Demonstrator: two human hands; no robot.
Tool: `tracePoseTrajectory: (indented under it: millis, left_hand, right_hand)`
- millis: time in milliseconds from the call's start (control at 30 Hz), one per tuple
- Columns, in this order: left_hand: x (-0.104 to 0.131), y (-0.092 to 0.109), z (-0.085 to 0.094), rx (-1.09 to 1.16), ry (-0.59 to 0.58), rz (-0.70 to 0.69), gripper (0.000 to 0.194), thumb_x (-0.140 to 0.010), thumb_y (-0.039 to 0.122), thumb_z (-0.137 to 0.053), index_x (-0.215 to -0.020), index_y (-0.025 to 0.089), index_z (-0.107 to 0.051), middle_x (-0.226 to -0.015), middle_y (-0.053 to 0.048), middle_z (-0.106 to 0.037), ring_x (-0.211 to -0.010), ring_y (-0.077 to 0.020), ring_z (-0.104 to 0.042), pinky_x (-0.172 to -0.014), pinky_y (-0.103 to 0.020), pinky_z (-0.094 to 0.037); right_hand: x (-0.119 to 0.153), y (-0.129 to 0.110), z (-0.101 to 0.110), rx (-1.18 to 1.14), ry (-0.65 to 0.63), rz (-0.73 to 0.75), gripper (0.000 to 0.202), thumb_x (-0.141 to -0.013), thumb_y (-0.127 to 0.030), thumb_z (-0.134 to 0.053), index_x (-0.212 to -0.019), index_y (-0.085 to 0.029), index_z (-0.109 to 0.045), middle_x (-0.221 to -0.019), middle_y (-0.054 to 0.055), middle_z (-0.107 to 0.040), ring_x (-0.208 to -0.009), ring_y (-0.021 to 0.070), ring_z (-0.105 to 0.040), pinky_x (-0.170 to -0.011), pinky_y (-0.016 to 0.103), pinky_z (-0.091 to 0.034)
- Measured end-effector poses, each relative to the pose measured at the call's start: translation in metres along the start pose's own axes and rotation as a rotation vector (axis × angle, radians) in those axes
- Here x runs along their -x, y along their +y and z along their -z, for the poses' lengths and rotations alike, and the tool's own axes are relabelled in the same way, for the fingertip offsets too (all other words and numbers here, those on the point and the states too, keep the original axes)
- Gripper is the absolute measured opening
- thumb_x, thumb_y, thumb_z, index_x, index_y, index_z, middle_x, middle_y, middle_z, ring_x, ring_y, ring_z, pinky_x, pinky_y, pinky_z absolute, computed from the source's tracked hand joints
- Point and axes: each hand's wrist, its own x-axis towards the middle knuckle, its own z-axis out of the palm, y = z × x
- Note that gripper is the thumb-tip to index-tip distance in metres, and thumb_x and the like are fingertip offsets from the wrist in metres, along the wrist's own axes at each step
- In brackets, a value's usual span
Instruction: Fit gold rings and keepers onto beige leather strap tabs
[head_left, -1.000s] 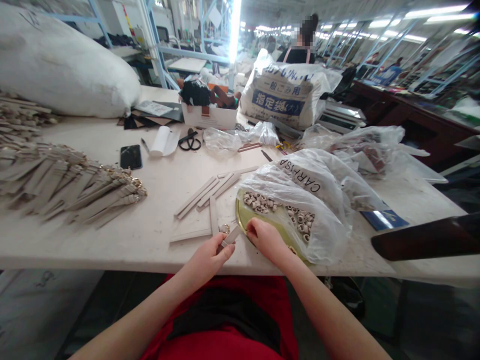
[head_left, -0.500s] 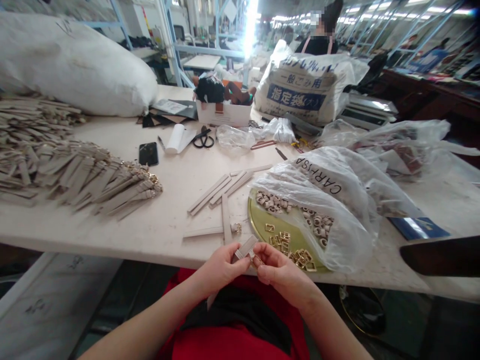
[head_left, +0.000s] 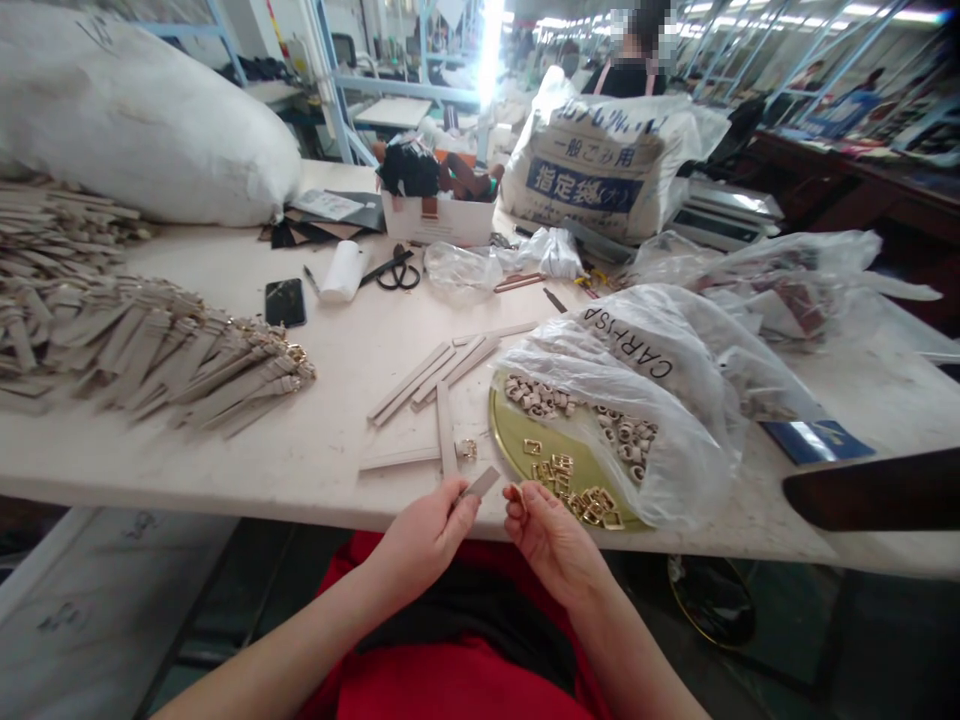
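Note:
My left hand (head_left: 429, 527) grips a beige strap (head_left: 484, 482), whose flat end sticks out past the fingers towards the upper right. Close by on the right, my right hand (head_left: 551, 538) pinches a small gold buckle (head_left: 516, 493), mostly covered by thumb and fingertips. The strap and buckle are apart. Beside my right hand lies a green-gold round tray (head_left: 504, 425) bearing loose gold buckles (head_left: 592, 505) and beige loops (head_left: 540, 397). Beyond my left hand, a strap with a buckle at its end (head_left: 405, 459) lies under another strap (head_left: 446, 430).
A big heap of buckled straps (head_left: 172, 350) covers the left side. A clear plastic bag (head_left: 675, 400) overlaps the tray. Further back are a phone (head_left: 285, 302), scissors (head_left: 397, 272), a white box (head_left: 439, 220) and large sacks (head_left: 150, 120). The table's front edge runs just past my hands.
My hands have moved apart: a moment ago they met at the strap and buckle. Now the strap is in the left hand and the buckle in the right. The view has shifted slightly.

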Motion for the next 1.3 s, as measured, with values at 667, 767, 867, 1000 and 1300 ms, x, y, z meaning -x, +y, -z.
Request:
tracePoseTrajectory:
  millis: [667,767,867,1000,1300]
  left_hand:
    - [0.002,0.011,-0.012,0.167,-0.102,-0.039,0.025,-0.085,0.035,-0.037,-0.082,0.016,-0.052,-0.07,0.0,-0.055,-0.065,-0.0113,-0.047,-0.061,-0.021,-0.036]
    - [0.0,0.009,-0.013,0.29,-0.124,0.002,0.029,-0.084,0.041,-0.038,-0.079,0.015,-0.052,-0.062,0.003,-0.05,-0.054,-0.0083,-0.043,-0.052,-0.019,-0.034]
    - [-0.001,0.004,-0.015,0.381,-0.17,0.073,0.031,-0.082,0.045,-0.039,-0.077,0.016,-0.05,-0.054,0.006,-0.045,-0.043,-0.0056,-0.037,-0.043,-0.017,-0.029]
    - [-0.004,-0.002,-0.016,0.461,-0.215,0.138,0.026,-0.08,0.042,-0.042,-0.075,0.016,-0.048,-0.058,0.005,-0.049,-0.037,-0.0031,-0.034,-0.037,-0.016,-0.026]
    - [-0.002,-0.001,-0.014,0.257,-0.143,0.107,0.023,-0.076,0.035,-0.044,-0.064,0.016,-0.045,-0.056,0.006,-0.042,-0.048,-0.006,-0.037,-0.042,-0.017,-0.028]
  right_hand:
    - [0.004,0.017,-0.012,0.181,0.047,0.272,0.021,-0.068,-0.031,-0.07,-0.076,-0.018,-0.056,-0.064,-0.005,-0.052,-0.054,0.0067,-0.045,-0.053,0.019,-0.038]
    - [0.008,0.025,-0.01,0.343,0.053,0.342,0.02,-0.073,-0.034,-0.066,-0.082,-0.019,-0.056,-0.065,-0.004,-0.051,-0.057,0.0085,-0.045,-0.056,0.021,-0.038]
    - [0.012,0.026,-0.007,0.505,0.073,0.403,0.019,-0.076,-0.036,-0.061,-0.077,-0.018,-0.054,-0.065,-0.004,-0.05,-0.058,0.0089,-0.043,-0.058,0.022,-0.037]
    - [0.014,0.023,-0.004,0.607,0.104,0.417,0.025,-0.082,-0.04,-0.051,-0.07,-0.019,-0.05,-0.06,-0.004,-0.045,-0.055,0.0096,-0.04,-0.054,0.022,-0.035]
    - [0.02,0.02,-0.001,1.091,0.105,0.778,0.005,-0.075,-0.024,-0.061,-0.071,-0.022,-0.059,-0.074,0.001,-0.054,-0.072,0.0157,-0.049,-0.067,0.027,-0.037]
